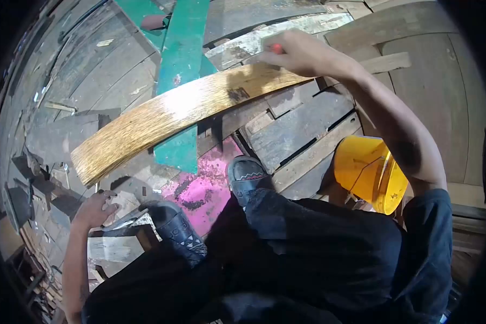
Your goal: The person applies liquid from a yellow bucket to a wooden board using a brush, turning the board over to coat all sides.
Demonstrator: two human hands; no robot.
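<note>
A long curved plank [146, 121] with a shiny, grainy yellow face lies across a green board [182, 48]. Above the plank's right part is my right hand [291, 53], its fingers wrapped round a small red thing [277, 48]; the rest of that thing is hidden. My left hand [95, 209] rests low on the left, just below the plank's near end, with fingers apart over a pale wood block [125, 205]. It holds nothing that I can see.
A yellow bucket [362, 167] lies tilted at the right by my leg. A pink sheet [200, 189] is under my sandalled feet. Wood blocks and scraps crowd the left side, and boards [302, 127] cover the floor.
</note>
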